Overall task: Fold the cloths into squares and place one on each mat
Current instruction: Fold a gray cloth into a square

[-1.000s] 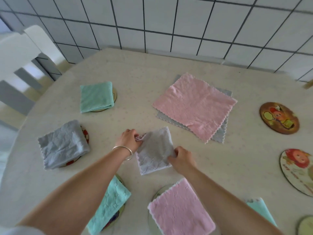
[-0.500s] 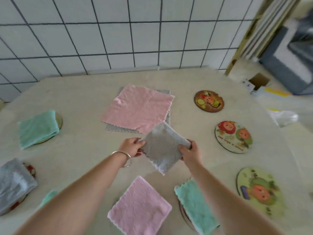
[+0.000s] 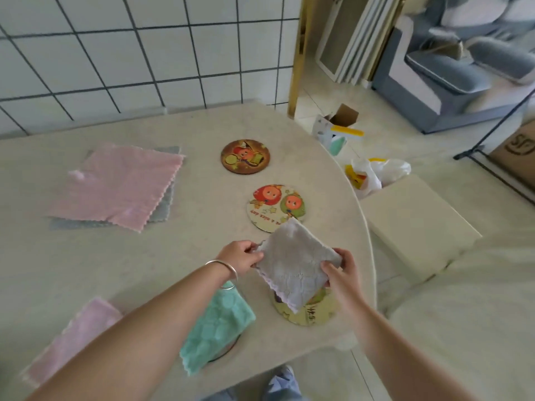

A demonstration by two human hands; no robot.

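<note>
Beige stone-look table across the left and centre of the frame, bearing all the task's things. Upper left: unfolded pink cloth lying flat over an unfolded grey cloth, both yet to be folded. Lower left: folded pink cloth, its mat not visible beneath; just right of it, folded green cloth set on a mat whose dark rim barely shows — two placements judged done. Lower centre right: folded grey square held above the table, tilted, directly over a yellowish round mat, not yet laid down. Pinched at its left corner by left hand, fingers curled round the edge; gripped at its right corner by right hand, thumb on top, fingers under. Centre: cartoon mat with two round faces, bare, its near edge hidden by the grey square's far corner; above it, brown round mat, also bare. Judged remaining: lowering the grey square, then two folds for two bare mats. Containers only off the table, upper right on the floor: an open cardboard box, contents not discernible.
</note>
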